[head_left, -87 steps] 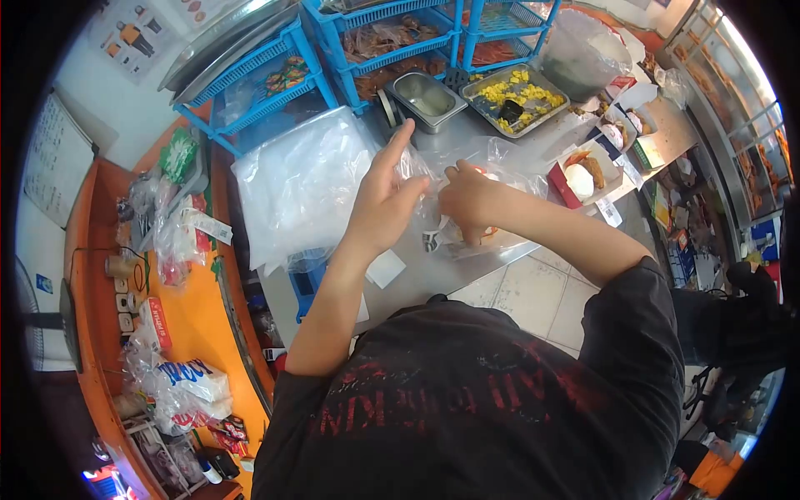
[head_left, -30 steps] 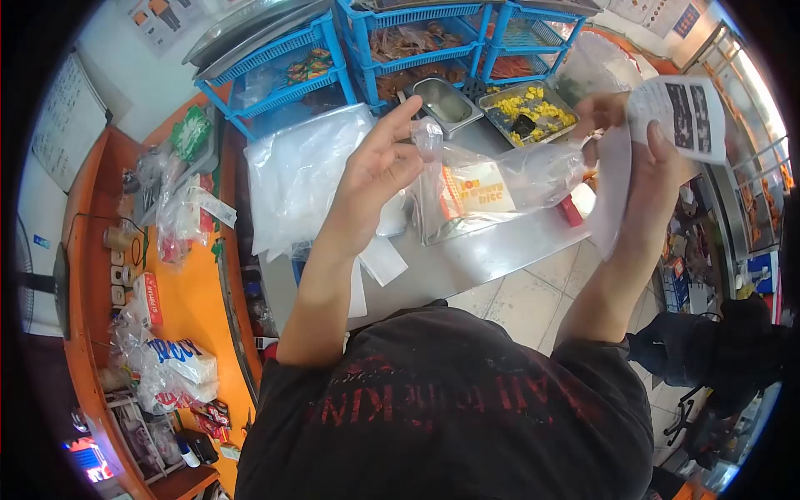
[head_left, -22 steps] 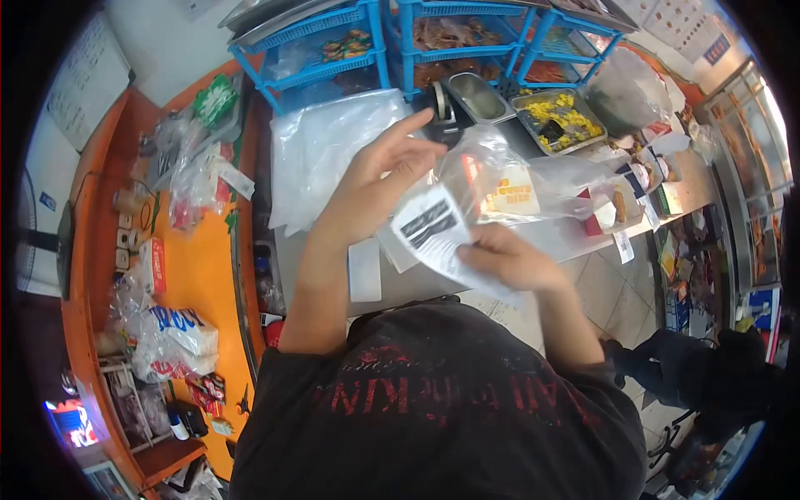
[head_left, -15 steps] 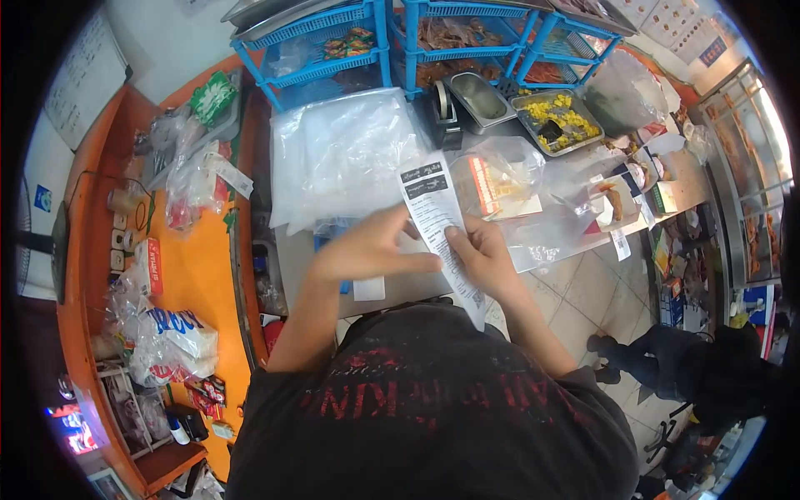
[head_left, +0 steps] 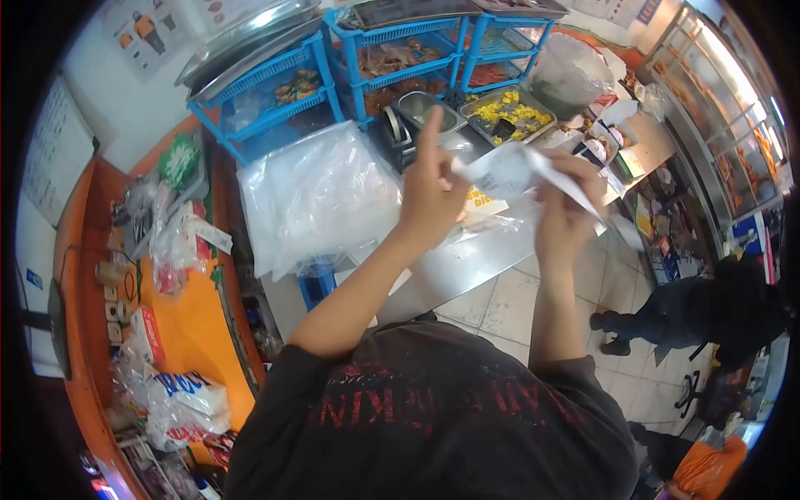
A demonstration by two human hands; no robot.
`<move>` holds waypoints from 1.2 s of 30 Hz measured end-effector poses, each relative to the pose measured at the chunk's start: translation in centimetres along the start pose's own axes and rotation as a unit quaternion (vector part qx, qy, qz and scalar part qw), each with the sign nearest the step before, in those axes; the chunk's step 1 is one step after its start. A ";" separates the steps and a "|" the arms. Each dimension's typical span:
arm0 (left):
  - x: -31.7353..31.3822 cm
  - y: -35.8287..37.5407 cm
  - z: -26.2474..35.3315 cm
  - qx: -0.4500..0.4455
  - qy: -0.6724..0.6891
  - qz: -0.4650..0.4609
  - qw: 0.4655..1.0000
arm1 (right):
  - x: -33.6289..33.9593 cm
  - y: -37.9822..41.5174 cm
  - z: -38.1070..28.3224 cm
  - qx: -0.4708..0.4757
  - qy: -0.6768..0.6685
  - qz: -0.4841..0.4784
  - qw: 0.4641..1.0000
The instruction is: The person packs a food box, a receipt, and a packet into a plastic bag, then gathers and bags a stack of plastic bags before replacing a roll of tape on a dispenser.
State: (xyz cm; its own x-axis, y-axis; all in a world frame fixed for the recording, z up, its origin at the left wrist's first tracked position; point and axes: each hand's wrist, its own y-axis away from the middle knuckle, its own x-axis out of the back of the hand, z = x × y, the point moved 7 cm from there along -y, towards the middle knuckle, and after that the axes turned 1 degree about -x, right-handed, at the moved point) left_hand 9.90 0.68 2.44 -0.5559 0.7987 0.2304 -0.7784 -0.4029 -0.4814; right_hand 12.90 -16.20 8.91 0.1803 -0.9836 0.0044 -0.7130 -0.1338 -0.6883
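Note:
Both hands are raised over the steel counter [head_left: 467,262], holding a long white paper receipt [head_left: 508,171] between them. My left hand [head_left: 429,196] pinches its left end, index finger pointing up. My right hand [head_left: 567,208] grips the right part, and the strip trails down to the right past it. Under the hands lies a clear plastic bag [head_left: 492,218] with a yellow-and-white printed packet inside, resting on the counter.
A stack of clear plastic bags [head_left: 308,196] lies at the counter's left. Behind stand blue basket shelves [head_left: 283,79], a tape dispenser [head_left: 393,132], a steel tub [head_left: 417,108] and a tray of yellow food [head_left: 508,112]. An orange side counter [head_left: 179,308] holds packets. A person in dark clothes [head_left: 708,304] stands at right.
The receipt, held low and flat near my body half a second ago, has been lifted up over the bagged packet. Earlier my left hand held the bag's neck; now the bag lies on the counter.

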 end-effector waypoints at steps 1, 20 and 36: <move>0.7 0.3 -0.7 0.018 0.119 0.027 0.992 | -1.1 0.1 2.0 -0.001 0.033 -0.067 0.997; 8.5 2.4 2.3 0.067 0.055 -0.040 0.995 | -6.6 0.7 23.6 -0.052 0.427 -0.577 0.695; 18.3 24.3 -10.4 0.362 -0.269 -0.113 0.885 | -15.8 20.0 8.9 -0.146 0.249 -0.524 0.802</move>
State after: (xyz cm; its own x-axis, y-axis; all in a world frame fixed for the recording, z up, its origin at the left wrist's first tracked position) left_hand -16.13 10.12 -13.84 -0.2684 0.6461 0.7145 -0.7623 -0.5959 0.2526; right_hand 1.83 -2.28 -11.39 0.5426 -0.2302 0.8078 -0.4886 -0.8688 0.0807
